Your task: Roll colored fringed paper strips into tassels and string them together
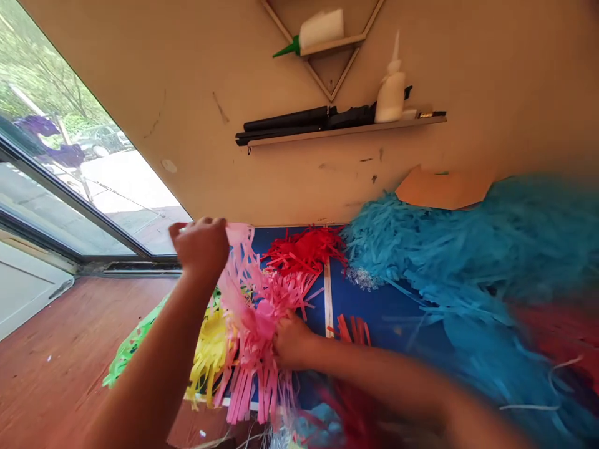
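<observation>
Raised at the left, my left hand [203, 246] is closed on the end of a pale pink strip of fringed paper [241, 259], which hangs down toward the table. My right hand [292, 342] rests at a heap of pink fringed paper [262, 340]; its fingertips are partly hidden in the fringe, and they look closed on it. Yellow fringed paper [210, 343] lies just left of the pink heap, with green fringed paper [135, 337] beyond it. Behind the pink sits a bunch of red fringed paper [306, 249].
A large blue fringed mass [449, 255] covers the table's right side, with an orange piece [444, 187] on top. The blue tabletop [374, 312] meets the wall. A wall shelf [346, 130] holds a white glue bottle [390, 93] and black objects. A glass door [116, 162] stands left.
</observation>
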Motion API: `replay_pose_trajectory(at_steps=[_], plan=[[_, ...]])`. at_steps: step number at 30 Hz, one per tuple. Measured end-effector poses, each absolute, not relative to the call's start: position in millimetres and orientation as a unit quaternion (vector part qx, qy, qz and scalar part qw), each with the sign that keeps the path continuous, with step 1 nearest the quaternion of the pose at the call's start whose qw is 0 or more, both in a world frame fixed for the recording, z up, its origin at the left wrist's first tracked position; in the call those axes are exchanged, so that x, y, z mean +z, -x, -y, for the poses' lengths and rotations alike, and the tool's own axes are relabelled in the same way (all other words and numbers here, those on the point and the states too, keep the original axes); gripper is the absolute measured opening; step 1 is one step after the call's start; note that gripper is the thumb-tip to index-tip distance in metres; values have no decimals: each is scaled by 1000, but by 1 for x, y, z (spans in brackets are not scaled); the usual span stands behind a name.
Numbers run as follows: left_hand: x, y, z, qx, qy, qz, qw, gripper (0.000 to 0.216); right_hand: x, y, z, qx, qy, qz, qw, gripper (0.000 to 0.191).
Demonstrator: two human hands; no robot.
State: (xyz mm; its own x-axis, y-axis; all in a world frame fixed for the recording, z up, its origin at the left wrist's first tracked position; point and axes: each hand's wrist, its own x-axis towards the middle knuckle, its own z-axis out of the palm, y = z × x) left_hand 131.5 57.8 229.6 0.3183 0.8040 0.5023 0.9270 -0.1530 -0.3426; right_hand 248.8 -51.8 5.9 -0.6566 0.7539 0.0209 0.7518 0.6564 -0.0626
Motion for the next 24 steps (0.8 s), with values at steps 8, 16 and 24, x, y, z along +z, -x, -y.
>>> replay_pose_trajectory(at_steps=[8, 16, 24], plan=[[291, -205, -65, -50, 836, 415, 355, 29, 33, -269, 47, 44, 407, 911, 54, 30], [253, -236, -10, -81, 905, 251, 333, 29, 129, -306, 89, 130, 443, 565, 684, 29], [207, -220, 8, -134, 925, 305, 183, 36, 100, -298, 52, 165, 549, 536, 619, 41]])
